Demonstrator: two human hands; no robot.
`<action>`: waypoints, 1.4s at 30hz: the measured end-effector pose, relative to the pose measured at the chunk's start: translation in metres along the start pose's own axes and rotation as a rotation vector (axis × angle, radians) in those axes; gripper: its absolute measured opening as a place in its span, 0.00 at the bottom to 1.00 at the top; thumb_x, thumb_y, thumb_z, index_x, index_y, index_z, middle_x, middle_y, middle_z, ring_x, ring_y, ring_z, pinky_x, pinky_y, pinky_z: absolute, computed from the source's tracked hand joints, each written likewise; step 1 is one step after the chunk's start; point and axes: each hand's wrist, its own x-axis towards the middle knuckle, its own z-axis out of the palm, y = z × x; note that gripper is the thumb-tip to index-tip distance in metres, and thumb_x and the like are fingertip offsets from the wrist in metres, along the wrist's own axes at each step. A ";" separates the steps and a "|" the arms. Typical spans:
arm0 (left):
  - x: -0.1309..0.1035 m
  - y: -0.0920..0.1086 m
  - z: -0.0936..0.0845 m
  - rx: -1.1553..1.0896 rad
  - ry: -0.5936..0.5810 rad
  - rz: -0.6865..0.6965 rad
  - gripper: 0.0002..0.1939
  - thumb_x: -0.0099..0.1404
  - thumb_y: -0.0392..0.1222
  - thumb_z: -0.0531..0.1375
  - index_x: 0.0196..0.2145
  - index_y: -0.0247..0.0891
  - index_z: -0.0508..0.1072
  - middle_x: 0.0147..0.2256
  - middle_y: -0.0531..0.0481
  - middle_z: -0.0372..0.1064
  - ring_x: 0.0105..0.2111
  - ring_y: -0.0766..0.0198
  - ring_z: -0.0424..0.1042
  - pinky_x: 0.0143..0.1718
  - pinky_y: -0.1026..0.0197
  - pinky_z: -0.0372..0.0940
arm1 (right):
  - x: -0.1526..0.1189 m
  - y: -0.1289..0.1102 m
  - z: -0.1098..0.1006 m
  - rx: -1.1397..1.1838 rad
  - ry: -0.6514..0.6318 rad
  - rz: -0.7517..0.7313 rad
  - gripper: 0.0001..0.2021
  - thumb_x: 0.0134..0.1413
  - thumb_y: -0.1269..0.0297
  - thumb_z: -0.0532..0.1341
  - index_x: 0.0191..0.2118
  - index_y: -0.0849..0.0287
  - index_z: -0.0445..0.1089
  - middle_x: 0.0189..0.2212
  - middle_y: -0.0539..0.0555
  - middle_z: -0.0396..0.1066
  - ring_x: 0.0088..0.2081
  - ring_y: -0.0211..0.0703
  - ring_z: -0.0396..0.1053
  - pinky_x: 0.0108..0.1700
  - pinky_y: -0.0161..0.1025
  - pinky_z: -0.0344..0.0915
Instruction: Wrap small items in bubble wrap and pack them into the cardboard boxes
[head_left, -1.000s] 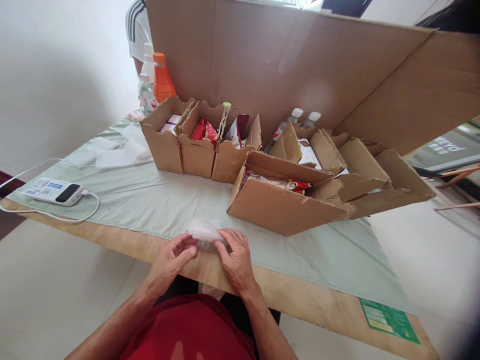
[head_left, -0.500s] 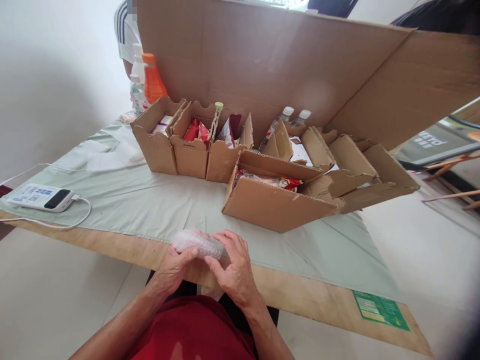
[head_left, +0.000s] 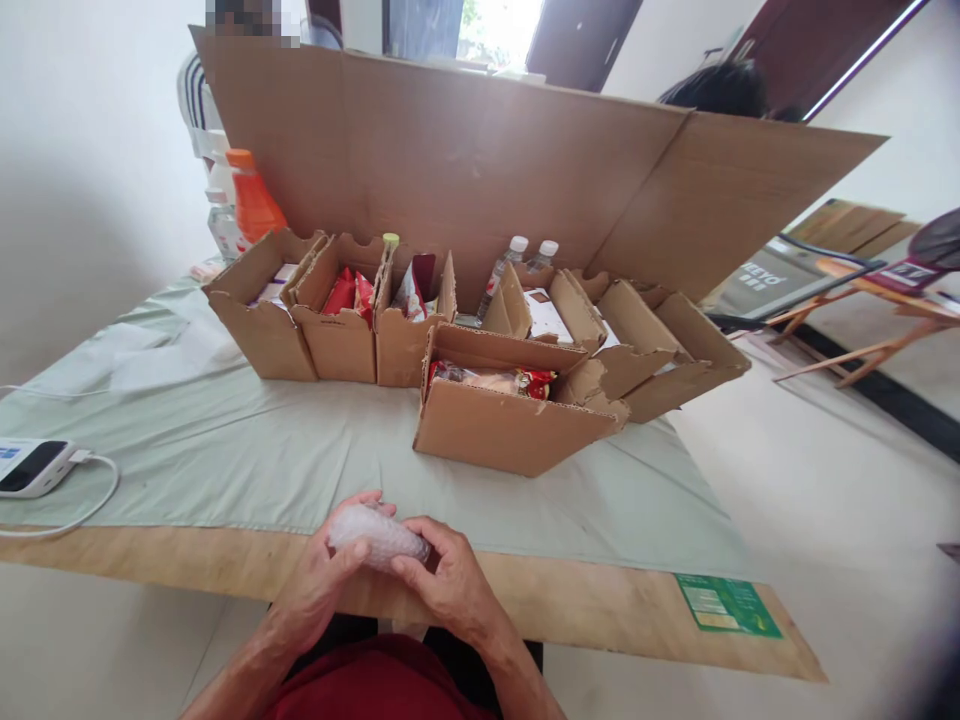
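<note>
A small bundle of clear bubble wrap [head_left: 375,534] is held between both my hands just above the table's near wooden edge [head_left: 225,565]. My left hand [head_left: 319,580] cups its left end, thumb and fingers curled around it. My right hand [head_left: 446,585] grips its right end from the side and below. What is inside the wrap cannot be made out. Beyond my hands lies a pale green cloth [head_left: 247,450] spread over the table.
A cardboard box with snack packets [head_left: 499,430] stands in the middle, three smaller boxes [head_left: 330,320] to its left, more open boxes [head_left: 645,335] to the right. A tall cardboard sheet [head_left: 487,170] stands behind, bottles [head_left: 251,200] at its left end. A power bank with cable [head_left: 30,468] lies far left.
The view has tilted up and shifted, showing more of the room. My hands have lifted the bubble wrap bundle off the table and rolled it tighter, nearer my body.
</note>
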 end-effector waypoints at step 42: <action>0.112 0.100 0.107 1.214 -0.051 1.160 0.08 0.70 0.32 0.56 0.44 0.42 0.69 0.58 0.41 0.68 0.67 0.44 0.57 0.63 0.34 0.60 | 0.073 -0.085 -0.275 -0.684 0.165 -0.185 0.06 0.49 0.61 0.72 0.28 0.54 0.78 0.25 0.45 0.75 0.28 0.32 0.65 0.34 0.37 0.57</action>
